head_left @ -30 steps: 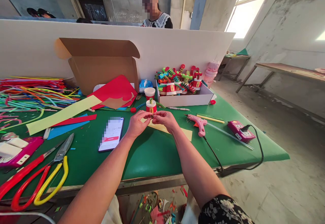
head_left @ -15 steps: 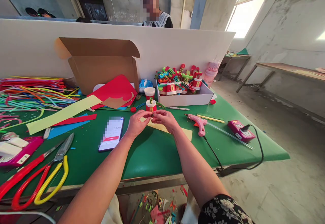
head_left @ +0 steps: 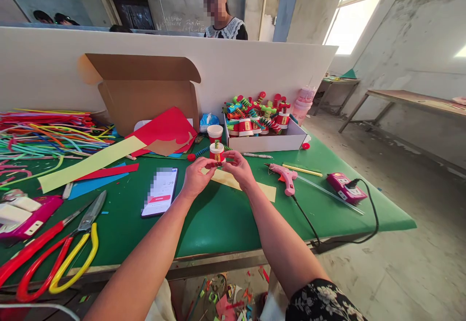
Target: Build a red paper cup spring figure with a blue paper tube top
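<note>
A small paper-cup figure stands on the green table, red below and white on top, with a green folded-paper spring upright on it. Folded-paper spring arms reach out sideways from it, the left one blue with a red disc at its end. In front of the figure, my left hand is closed in a pinch on a tiny dark piece that I cannot make out. Close beside it is my right hand, thumb and forefinger slightly apart. Under my hands lies a pale yellow paper strip.
A white box of similar figures stands behind, beside a paper cup. On the right are a pink glue gun and a power strip. A phone, scissors and coloured strips lie left. A person is beyond the partition.
My right thumb and forefinger have parted and drawn slightly away from my left fingertips. My left hand stays nearly still. The person behind the partition has shifted their head.
</note>
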A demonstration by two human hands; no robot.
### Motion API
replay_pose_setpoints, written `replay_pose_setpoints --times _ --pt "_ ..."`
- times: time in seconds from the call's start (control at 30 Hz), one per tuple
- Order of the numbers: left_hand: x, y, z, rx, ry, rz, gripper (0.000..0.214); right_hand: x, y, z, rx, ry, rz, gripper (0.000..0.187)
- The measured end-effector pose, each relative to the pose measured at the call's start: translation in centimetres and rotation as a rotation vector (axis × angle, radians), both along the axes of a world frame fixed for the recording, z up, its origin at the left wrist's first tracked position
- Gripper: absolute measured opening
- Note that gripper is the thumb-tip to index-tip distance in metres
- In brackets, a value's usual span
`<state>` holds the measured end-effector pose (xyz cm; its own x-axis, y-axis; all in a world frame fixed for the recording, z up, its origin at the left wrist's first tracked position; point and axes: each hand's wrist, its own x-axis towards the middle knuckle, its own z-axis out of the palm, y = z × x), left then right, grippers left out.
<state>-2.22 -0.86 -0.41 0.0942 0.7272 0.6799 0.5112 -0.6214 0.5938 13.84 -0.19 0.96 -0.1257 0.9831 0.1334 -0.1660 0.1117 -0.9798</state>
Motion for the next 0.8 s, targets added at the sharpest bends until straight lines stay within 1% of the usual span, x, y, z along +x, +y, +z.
replay_pose_setpoints --times 0.1,0.17,0.2,0.37,0.53,0.8 --pt "-0.1 0.1 0.0 0.025 0.037 0.039 0.013 -0.4 -0.3 0.1 0.279 -0.224 -0.165 0.008" --pt "-0.1 0.1 0.0 0.043 0.075 0.06 0.013 -0.5 -0.4 0.0 0.394 -0.341 -0.217 0.0" --pt "-0.1 0.1 0.0 0.054 0.091 0.067 0.013 -0.6 -0.5 0.0 0.426 -0.379 -0.23 0.001" --pt "0.1 -0.1 0.0 0.089 0.138 0.064 0.014 -0.7 -0.4 -0.6 0.49 -0.48 -0.263 0.004" --pt "0.3 -0.2 0.0 0.109 0.171 0.07 0.012 -0.7 -0.1 -1.0 0.523 -0.529 -0.296 0.007" --pt "0.3 -0.1 -0.1 0.151 0.188 0.07 0.012 -0.5 -0.2 -0.8 0.562 -0.602 -0.291 0.008"
